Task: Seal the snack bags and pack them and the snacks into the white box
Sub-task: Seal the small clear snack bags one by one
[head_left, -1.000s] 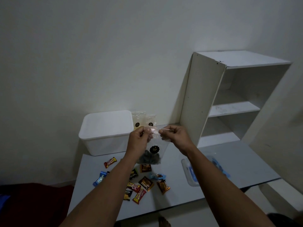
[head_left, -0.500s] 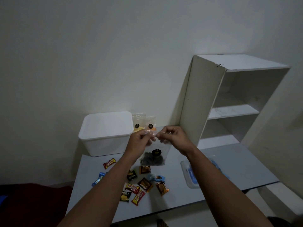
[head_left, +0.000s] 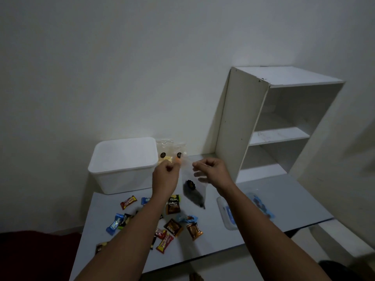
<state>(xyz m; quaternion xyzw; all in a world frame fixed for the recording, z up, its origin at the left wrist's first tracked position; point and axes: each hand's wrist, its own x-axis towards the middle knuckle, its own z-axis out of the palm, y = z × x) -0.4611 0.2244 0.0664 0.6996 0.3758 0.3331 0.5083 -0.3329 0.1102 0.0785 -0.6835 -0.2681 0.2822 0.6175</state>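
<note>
A clear snack bag [head_left: 192,189] with dark snacks at its bottom and a round black label hangs above the grey table [head_left: 274,199]. My left hand [head_left: 165,177] pinches its top left corner and my right hand [head_left: 211,172] pinches its top right edge. The bag looks blurred and tilted. The white box [head_left: 123,165] stands at the table's back left with its lid on. Two more clear snack bags [head_left: 171,152] lean by the wall to the right of the box. Several small wrapped snacks [head_left: 172,226] lie scattered on the table below my arms.
A white open shelf unit [head_left: 269,126] stands at the table's back right. A clear plastic container with blue items [head_left: 229,213] lies on the table under my right forearm. A dark red surface [head_left: 30,254] shows at the lower left, beyond the table's edge.
My hands have drawn apart along the bag's top edge. The bag's bottom has swung to the right and blurred. The view has tilted slightly.
</note>
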